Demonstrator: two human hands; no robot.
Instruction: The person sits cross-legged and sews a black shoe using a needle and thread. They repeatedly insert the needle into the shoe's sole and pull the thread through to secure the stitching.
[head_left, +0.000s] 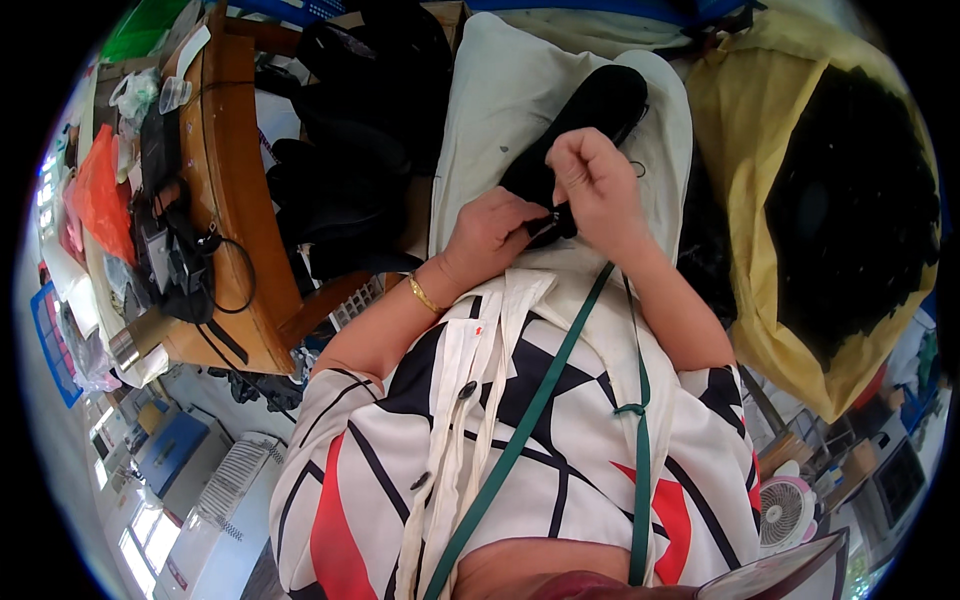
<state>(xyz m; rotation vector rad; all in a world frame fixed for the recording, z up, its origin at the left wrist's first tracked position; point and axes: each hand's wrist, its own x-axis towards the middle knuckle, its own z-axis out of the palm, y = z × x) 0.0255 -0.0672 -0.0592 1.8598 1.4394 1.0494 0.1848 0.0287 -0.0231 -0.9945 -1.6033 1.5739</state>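
Note:
A long black piece [600,105], rounded at its far end and shaped like a shoe or its upper, lies slantwise across the white cloth [485,110] over my lap. My left hand [492,228] pinches its near end, fingertips pressed on the black edge. Just to the right and above, my right hand [598,188] is curled closed over the piece; whatever its fingers hold is too small or hidden to make out. A small dark ring-like loop [639,170] shows on the white cloth beside the right hand.
A wooden table [240,200] with bags and cords on it stands at the left. Between it and my lap is a dark heap of black pieces [345,190]. On the right, an open yellow sack [745,130] holds more black material [850,210]. A fan [785,510] is at lower right.

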